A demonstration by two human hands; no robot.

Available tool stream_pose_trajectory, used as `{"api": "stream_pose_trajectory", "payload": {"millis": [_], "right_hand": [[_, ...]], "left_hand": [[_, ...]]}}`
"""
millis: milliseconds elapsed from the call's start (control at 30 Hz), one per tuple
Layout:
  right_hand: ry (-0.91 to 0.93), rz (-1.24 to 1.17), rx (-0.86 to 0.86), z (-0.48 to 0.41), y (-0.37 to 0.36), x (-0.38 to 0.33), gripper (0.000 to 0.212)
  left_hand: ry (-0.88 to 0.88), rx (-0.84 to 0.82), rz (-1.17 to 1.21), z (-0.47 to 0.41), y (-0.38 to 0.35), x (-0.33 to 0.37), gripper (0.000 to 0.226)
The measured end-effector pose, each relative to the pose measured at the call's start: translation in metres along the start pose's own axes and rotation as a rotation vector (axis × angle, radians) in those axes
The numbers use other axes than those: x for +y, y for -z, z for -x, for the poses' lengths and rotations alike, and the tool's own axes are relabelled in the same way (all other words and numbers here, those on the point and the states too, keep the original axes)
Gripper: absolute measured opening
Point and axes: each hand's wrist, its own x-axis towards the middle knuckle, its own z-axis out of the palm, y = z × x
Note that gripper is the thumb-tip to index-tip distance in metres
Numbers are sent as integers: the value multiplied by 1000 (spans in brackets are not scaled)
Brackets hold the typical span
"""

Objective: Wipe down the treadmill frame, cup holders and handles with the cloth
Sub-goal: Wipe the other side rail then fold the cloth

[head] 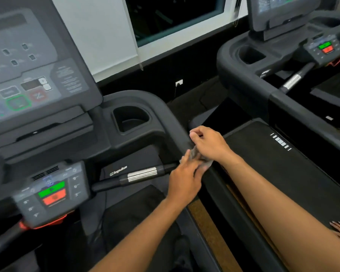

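Cloth (200, 157), bunched and pinched between both hands — left hand (185, 181) below, right hand (208, 143) above — is held against the treadmill's right side rail (177, 122), presumably being regathered before wiping proceeds toward the cup holder (132, 119).

head cam | worn high, faces forward-down | close over treadmill frame (165, 122) | edges somewhat blurred

You are looking at a dim, evenly lit room with soft shadows. The console (28, 61) at ten o'clock is smeared by motion blur, its labels unreadable. Your hands at centre blur too. Straight edges bow toward the corners. The metal grip (142, 173) catches a pale glint.
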Motion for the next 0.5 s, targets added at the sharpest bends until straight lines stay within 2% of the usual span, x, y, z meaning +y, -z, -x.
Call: {"api": "stream_pose_trajectory", "payload": {"millis": [133, 233, 333, 400, 500], "right_hand": [[105, 44, -117, 33, 3, -12, 43], [150, -96, -267, 62, 0, -20, 51], [184, -201, -505, 92, -6, -32, 53], [245, -237, -635, 108, -8, -42, 45], [314, -266, -776, 123, -15, -56, 33]], "left_hand": [[206, -57, 222, 40, 8, 17, 23], [406, 44, 521, 63, 24, 26, 21], [483, 158, 767, 90, 48, 32, 20], [498, 204, 789, 110, 67, 31, 18], [465, 290, 623, 142, 92, 21, 15]]}}
